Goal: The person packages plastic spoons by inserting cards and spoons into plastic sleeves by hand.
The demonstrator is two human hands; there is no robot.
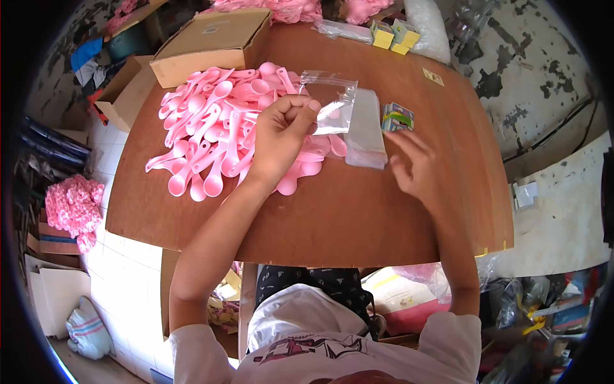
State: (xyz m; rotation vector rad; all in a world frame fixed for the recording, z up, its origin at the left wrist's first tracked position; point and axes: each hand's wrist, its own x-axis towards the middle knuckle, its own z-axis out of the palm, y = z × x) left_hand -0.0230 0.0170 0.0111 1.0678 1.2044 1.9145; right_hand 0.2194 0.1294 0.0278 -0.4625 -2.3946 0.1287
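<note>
In my left hand (281, 134) a clear zip bag (340, 105) is pinched between thumb and fingers, held up above the table. The bag looks flat, and pink shows through it. My right hand (416, 163) has its fingers apart, with the fingertips at the lower edge of a small stack of printed cards (398, 117); whether they touch it I cannot tell. Between the hands lies a pile of flat clear bags (366, 144). A large heap of pink plastic spoons (214, 131) spreads under and left of my left hand.
A closed cardboard box (211, 45) stands behind the spoons on the brown table (332, 224). Yellow-sided card stacks (393, 37) and a full clear plastic sack (427, 29) sit at the back. An open carton (125, 93) is left of the table.
</note>
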